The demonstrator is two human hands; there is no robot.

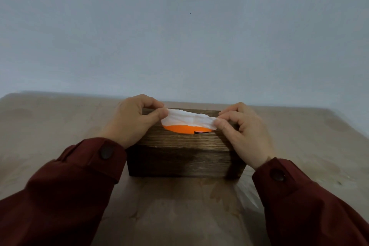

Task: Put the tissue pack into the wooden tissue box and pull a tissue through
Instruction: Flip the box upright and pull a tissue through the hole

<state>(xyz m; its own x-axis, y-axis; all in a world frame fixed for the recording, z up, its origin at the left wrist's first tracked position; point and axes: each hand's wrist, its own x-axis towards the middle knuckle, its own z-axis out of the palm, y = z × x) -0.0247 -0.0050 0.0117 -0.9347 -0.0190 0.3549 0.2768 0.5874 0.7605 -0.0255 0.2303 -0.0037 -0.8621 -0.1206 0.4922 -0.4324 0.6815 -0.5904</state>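
Note:
A dark wooden tissue box [183, 157] stands upright on the table in front of me. Through the oval slot in its top shows the orange tissue pack [183, 128] inside. A white tissue [188, 118] stretches across the slot, standing a little above the lid. My left hand [133, 119] pinches the tissue's left end between thumb and fingers. Its right end is pinched by my right hand [245, 131]. Both wrists rest near the box's upper corners, with dark red sleeves below.
The beige table [60, 121] spreads to both sides and toward me. A plain grey wall [179, 36] rises just behind the table's far edge. A crinkled clear wrapper [246, 195] lies on the table by my right sleeve.

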